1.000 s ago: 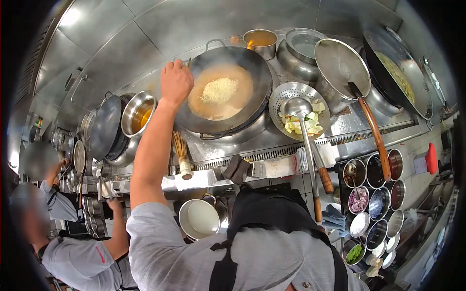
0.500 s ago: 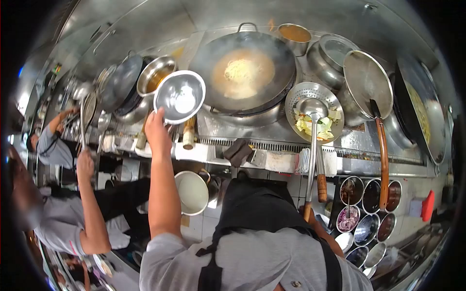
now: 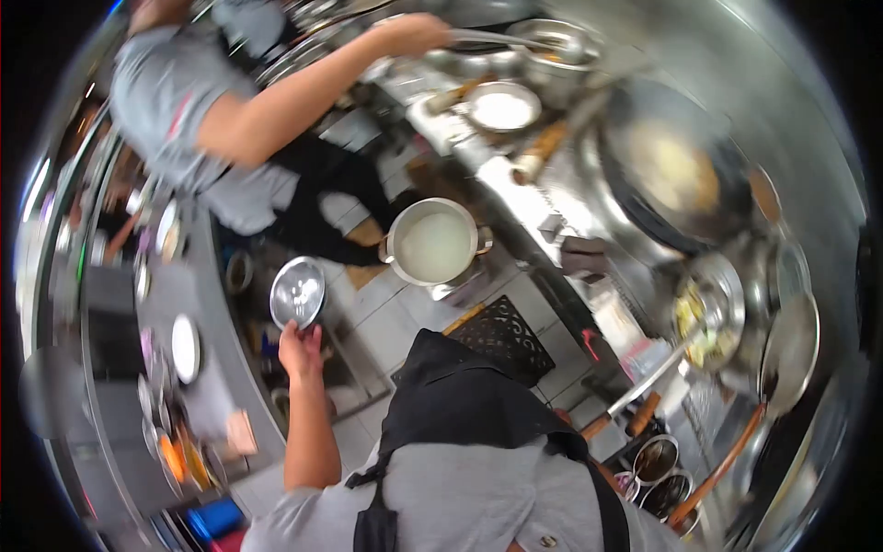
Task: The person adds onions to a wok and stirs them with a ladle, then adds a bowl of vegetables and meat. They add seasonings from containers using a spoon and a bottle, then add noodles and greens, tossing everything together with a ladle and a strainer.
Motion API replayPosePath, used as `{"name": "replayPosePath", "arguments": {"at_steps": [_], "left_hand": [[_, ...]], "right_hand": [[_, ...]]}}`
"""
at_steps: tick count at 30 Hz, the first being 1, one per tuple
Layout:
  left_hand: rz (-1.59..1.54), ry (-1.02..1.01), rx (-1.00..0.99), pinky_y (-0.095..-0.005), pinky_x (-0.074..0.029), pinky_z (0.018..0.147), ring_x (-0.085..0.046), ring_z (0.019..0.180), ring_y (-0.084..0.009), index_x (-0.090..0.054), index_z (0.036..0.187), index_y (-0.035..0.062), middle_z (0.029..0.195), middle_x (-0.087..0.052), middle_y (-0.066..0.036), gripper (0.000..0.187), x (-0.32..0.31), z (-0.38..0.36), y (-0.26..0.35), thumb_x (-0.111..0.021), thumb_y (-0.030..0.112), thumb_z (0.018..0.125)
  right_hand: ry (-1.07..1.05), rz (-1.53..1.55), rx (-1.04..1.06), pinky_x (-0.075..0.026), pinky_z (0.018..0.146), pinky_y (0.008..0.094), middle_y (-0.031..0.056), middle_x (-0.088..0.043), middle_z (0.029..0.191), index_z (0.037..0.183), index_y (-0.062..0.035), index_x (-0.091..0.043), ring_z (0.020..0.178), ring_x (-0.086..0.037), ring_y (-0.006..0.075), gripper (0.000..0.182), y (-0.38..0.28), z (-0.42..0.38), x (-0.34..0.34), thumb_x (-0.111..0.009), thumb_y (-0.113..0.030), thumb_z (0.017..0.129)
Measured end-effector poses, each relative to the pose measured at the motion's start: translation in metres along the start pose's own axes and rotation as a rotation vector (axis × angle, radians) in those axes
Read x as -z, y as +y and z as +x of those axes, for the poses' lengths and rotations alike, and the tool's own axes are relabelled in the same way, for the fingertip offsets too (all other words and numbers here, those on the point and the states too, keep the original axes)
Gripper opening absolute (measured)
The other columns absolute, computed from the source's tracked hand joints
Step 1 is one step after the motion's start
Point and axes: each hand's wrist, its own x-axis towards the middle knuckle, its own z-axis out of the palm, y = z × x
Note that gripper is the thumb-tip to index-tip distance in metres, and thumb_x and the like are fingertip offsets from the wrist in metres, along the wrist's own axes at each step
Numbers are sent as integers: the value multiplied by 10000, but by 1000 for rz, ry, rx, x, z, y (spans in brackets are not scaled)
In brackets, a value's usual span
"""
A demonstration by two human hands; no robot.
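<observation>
My left hand (image 3: 302, 354) grips the rim of a small steel bowl (image 3: 299, 290), held out over the floor beside the counter on the left; no food shows in it. At my right side, my right hand (image 3: 563, 419) is mostly hidden by my apron, closed at the wooden end of a long ladle (image 3: 651, 375). The ladle's head rests in a perforated strainer (image 3: 729, 293) with cut cabbage (image 3: 706, 342). Behind it, a blurred wok (image 3: 635, 120) holds pale food in brownish liquid.
A co-worker's arm (image 3: 303, 97) reaches over the stove at top left with a long-handled utensil. A large pot (image 3: 430, 241) of whitish liquid stands low between us. A counter with a white plate (image 3: 186, 350) lies left. Sauce containers (image 3: 656, 460) sit lower right, near a mesh strainer (image 3: 791, 354).
My view has turned left, away from the wok. My left hand has carried the steel bowl from beside the wok to near the left counter. The ladle stays in the strainer.
</observation>
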Motion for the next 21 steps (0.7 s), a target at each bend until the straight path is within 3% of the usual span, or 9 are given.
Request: {"name": "replayPosePath", "arguments": {"at_steps": [9, 18, 20, 21], "left_hand": [[-297, 346, -188, -426, -557, 830, -616, 889, -280, -551, 1086, 15, 968, -570, -98, 203, 121, 83, 71, -577, 165, 951], [-491, 730, -358, -373, -532, 771, -566, 885, -235, -517, 1125, 15, 1072, -527, -83, 251, 319, 159, 153, -554, 201, 960], [-481, 757, -377, -358, -527, 762, -570, 862, -209, -552, 1096, 21, 1045, -556, -75, 239, 334, 155, 162, -553, 219, 962], [-296, 767, -439, -338, -522, 758, -567, 852, -190, -583, 1061, 31, 1002, -579, -60, 216, 355, 143, 157, -547, 221, 965]], "right_hand": [[66, 211, -361, -503, 568, 318, 79, -600, 770, 886, -39, -602, 700, -618, 154, 231, -66, 29, 2, -510, -246, 936], [-38, 14, -336, -500, 577, 319, 81, -604, 781, 926, -45, -600, 707, -618, 159, 249, -198, 107, -86, -519, -280, 938], [-74, -39, -320, -499, 579, 319, 81, -605, 783, 935, -46, -599, 709, -618, 160, 254, -221, 118, -103, -521, -288, 938], [-100, -85, -309, -499, 580, 319, 81, -606, 784, 939, -46, -599, 709, -618, 160, 257, -236, 124, -112, -522, -292, 938]]}}
